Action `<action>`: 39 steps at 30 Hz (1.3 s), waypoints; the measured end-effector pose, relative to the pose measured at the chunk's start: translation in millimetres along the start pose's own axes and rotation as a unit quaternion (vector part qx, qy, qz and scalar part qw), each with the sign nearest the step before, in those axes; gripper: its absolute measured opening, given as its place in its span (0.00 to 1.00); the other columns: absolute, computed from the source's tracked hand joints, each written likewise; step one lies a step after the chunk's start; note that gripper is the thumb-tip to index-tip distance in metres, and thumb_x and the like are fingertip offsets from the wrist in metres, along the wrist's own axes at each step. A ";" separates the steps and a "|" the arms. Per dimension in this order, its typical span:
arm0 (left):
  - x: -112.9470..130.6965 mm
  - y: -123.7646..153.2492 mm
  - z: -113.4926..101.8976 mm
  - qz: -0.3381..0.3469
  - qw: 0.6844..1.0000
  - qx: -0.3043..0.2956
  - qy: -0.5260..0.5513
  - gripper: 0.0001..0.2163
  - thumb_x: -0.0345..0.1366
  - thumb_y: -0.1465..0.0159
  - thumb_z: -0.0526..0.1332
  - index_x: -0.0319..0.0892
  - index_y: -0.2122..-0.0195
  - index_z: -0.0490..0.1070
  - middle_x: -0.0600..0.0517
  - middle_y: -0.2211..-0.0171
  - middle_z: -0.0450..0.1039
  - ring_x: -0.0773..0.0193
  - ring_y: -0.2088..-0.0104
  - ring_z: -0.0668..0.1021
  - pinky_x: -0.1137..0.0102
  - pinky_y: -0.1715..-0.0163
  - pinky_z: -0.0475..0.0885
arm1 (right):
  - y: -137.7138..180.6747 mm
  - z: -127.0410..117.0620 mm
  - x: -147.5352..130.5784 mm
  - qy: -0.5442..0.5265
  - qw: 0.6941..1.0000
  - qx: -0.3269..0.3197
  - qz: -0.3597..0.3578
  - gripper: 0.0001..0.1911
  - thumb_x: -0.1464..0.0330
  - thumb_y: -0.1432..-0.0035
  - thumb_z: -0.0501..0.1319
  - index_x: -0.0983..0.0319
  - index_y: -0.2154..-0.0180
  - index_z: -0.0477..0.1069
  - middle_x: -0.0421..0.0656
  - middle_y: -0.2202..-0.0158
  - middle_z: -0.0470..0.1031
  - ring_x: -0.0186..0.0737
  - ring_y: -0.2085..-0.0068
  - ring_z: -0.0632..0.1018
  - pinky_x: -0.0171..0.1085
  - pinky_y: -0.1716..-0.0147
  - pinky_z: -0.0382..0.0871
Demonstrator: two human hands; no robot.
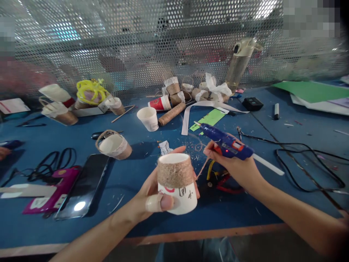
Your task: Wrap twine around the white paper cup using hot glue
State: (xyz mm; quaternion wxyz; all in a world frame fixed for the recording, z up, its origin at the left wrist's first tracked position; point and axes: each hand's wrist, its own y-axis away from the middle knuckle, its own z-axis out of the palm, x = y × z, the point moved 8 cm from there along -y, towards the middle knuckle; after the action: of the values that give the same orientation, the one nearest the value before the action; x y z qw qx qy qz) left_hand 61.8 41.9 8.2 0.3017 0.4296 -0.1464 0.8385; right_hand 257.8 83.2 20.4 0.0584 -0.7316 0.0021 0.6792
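My left hand (152, 193), with a bandage-like wrap on the thumb, grips a white paper cup (178, 203) with its narrower end up. Brown twine (174, 174) winds around the cup's upper half. Right of it, my right hand (231, 162) is closed around a blue hot glue gun (227, 140), its nozzle pointing left and a small red light lit. A glue stick (268, 164) sticks out of its back. One strand of twine (202, 170) runs from my right fingers to the cup. Beneath that hand lie pliers (227, 183) with red and yellow handles, partly hidden.
A small cup basket (116, 145), phone (83, 187) and purple device (51, 193) lie left. Behind are a white cup (148, 118), twine roll (171, 114) and ribbon (188, 118). A cable (283, 145) loops right. Another person's hand (4, 153) shows far left.
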 end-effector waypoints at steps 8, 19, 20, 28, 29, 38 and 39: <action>5.3 -9.4 -14.7 0.040 0.998 0.048 0.005 0.41 0.35 0.42 0.72 0.56 0.29 0.57 0.48 0.44 0.78 0.49 0.51 0.84 0.61 0.53 0.79 | 5.4 -31.8 -12.6 0.023 0.998 0.013 -0.064 0.08 0.61 0.41 0.73 0.54 0.68 0.78 0.35 0.67 0.79 0.35 0.65 0.80 0.34 0.60 0.78; 5.8 -4.2 -24.1 0.019 0.996 0.083 -0.011 0.41 0.39 0.43 0.75 0.55 0.29 0.61 0.49 0.46 0.81 0.52 0.52 0.84 0.62 0.50 0.78 | 16.0 -7.1 -7.6 0.019 0.992 -0.114 -0.041 0.22 0.61 0.49 0.78 0.52 0.52 0.77 0.43 0.51 0.83 0.53 0.52 0.84 0.47 0.56 0.82; 6.7 -3.6 -26.1 0.022 0.995 0.094 -0.014 0.40 0.39 0.43 0.75 0.55 0.30 0.63 0.48 0.46 0.80 0.51 0.51 0.84 0.61 0.49 0.78 | 16.8 -6.4 -11.0 0.018 0.990 -0.125 -0.062 0.19 0.60 0.47 0.77 0.52 0.54 0.77 0.43 0.51 0.83 0.54 0.51 0.84 0.49 0.55 0.81; 17.6 -3.0 -33.2 0.079 0.987 0.122 -0.067 0.31 0.39 0.43 0.75 0.55 0.38 0.72 0.49 0.43 0.79 0.52 0.48 0.82 0.63 0.49 0.77 | 31.2 8.3 -46.3 0.070 0.930 -0.209 -0.292 0.14 0.76 0.46 0.70 0.55 0.66 0.69 0.42 0.64 0.75 0.51 0.53 0.79 0.56 0.45 0.73; 17.7 -2.7 -34.3 0.082 0.986 0.123 -0.078 0.31 0.39 0.43 0.75 0.56 0.37 0.71 0.49 0.43 0.79 0.52 0.48 0.82 0.63 0.50 0.77 | 32.3 10.1 -46.8 0.077 0.927 -0.213 -0.300 0.14 0.77 0.47 0.70 0.55 0.66 0.68 0.42 0.65 0.74 0.50 0.55 0.79 0.55 0.47 0.74; 21.9 1.4 -34.1 0.088 0.972 0.146 -0.160 0.38 0.45 0.42 0.75 0.57 0.31 0.65 0.47 0.39 0.75 0.48 0.45 0.80 0.58 0.44 0.73 | 32.0 7.8 -39.7 0.109 0.936 -0.196 -0.272 0.12 0.71 0.41 0.67 0.55 0.69 0.64 0.40 0.71 0.71 0.42 0.69 0.77 0.41 0.68 0.71; 23.5 1.7 -32.9 0.092 0.970 0.152 -0.164 0.38 0.46 0.42 0.75 0.58 0.31 0.64 0.48 0.39 0.75 0.48 0.44 0.79 0.57 0.42 0.73 | 32.0 7.6 -39.7 0.125 0.933 -0.196 -0.273 0.12 0.71 0.41 0.67 0.55 0.69 0.64 0.40 0.71 0.71 0.41 0.70 0.76 0.40 0.69 0.70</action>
State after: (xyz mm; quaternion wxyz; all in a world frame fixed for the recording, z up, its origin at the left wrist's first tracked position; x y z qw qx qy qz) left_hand 29.3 66.2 7.8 0.1263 0.5864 -0.1039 0.7934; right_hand 244.4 49.1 56.7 0.0961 -0.7800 -0.3241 0.5267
